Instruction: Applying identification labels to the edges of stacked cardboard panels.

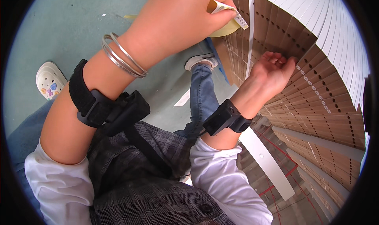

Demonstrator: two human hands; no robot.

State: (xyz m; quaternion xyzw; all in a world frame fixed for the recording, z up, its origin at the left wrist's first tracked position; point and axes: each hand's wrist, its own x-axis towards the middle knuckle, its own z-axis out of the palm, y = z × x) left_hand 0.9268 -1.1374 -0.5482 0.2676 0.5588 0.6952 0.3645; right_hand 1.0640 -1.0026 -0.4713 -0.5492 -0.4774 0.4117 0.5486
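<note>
At the top, my left hand (179, 22) is closed on a curled strip of labels (229, 29), with yellow backing and small printed white pieces along its edge. My right hand (271, 74) is at the brown faces of tightly stacked panels (323, 81), palm turned up and fingers curled in. Its thumb tip touches a panel beside a row of small round white stickers (312, 84); whether anything is between the fingers is hidden. Dark round holes run in rows across the panels, whose outer edges are white.
A loose white board (268, 164) lies on a slatted grey support with red straps (290, 171) at the lower right. More panel stacks (316, 154) stand beyond it. My shoes (50, 81) are on the green floor (79, 24), near a white paper strip (182, 98).
</note>
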